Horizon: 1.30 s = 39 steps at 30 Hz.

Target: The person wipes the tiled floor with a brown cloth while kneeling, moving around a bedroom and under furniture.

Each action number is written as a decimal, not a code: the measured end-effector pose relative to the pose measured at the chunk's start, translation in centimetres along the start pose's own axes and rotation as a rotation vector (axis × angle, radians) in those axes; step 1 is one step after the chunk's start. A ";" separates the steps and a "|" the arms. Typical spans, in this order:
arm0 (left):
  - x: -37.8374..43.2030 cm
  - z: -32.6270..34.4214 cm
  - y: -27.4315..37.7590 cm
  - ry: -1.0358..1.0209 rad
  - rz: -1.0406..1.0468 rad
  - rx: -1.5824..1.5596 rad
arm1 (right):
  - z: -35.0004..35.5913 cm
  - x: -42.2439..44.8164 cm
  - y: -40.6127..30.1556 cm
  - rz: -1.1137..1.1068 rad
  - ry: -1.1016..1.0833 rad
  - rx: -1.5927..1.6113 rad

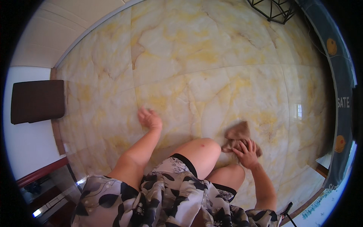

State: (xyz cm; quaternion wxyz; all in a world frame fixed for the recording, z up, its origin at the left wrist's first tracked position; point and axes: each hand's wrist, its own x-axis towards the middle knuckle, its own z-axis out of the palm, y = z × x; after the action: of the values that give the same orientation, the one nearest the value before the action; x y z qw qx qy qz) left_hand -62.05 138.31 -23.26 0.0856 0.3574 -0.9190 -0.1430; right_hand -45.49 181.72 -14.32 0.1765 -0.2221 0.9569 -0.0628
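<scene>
A crumpled brown cloth lies on the glossy marble-patterned tile floor, in front of my knees and to the right. My right hand rests on the near part of the cloth with its fingers spread, pressing it against the floor. To the left, my left hand is over the bare tiles, its fingers apart and slightly blurred. It holds nothing. Whether its fingertips touch the floor, I cannot tell. Both my knees are bent between the two hands.
A dark brown box-like object stands by the left wall. Cream panels line the upper left. At the top right is a black metal wire frame. A blue-grey fabric hangs along the right; a glass-fronted cabinet stands at lower left.
</scene>
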 end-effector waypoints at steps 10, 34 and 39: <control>-0.2 -0.1 0.1 0.093 -0.219 0.187 | -4.6 30.1 -11.6 -0.709 0.170 0.040; 0.1 -0.2 0.2 0.082 -0.161 0.221 | 1.2 16.0 -1.3 0.959 0.258 -0.106; 0.3 -0.7 -0.4 0.095 -0.147 0.253 | -3.1 30.3 -13.1 0.106 0.272 0.046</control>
State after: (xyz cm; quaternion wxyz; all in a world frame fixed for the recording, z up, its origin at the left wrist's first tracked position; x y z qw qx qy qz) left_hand -61.85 137.71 -22.70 0.0725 0.4380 -0.8959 -0.0149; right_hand -66.78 156.58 -18.19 0.0532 -0.1564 0.9807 -0.1049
